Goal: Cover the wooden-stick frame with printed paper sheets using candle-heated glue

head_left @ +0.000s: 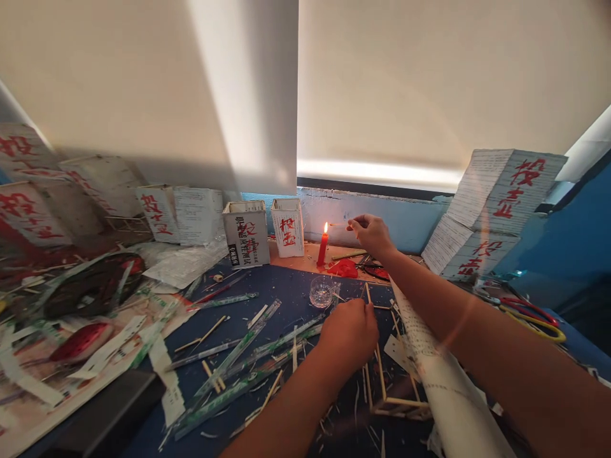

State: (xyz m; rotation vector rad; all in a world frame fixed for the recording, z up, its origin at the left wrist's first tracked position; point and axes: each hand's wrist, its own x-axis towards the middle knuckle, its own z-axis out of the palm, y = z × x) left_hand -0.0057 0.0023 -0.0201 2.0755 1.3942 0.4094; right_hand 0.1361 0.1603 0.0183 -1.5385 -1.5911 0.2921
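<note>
My right hand (371,234) is stretched out to the back of the table, pinching a thin wooden stick (340,224) whose tip is held at the flame of a lit red candle (323,247). My left hand (350,332) rests knuckles-up on the dark blue table (286,286), fingers curled down onto thin sticks (377,362) that form a small frame. A small clear glass dish (321,291) sits between the candle and my left hand. What my left fingers grip is hidden under the hand.
Green-and-white chopstick wrappers (238,356) and loose sticks litter the table. Two small paper boxes (247,233) with red characters stand at the back, larger ones at the left (157,213) and right (501,203). A rolled printed paper (443,381) lies under my right forearm. Red wax blob (342,268).
</note>
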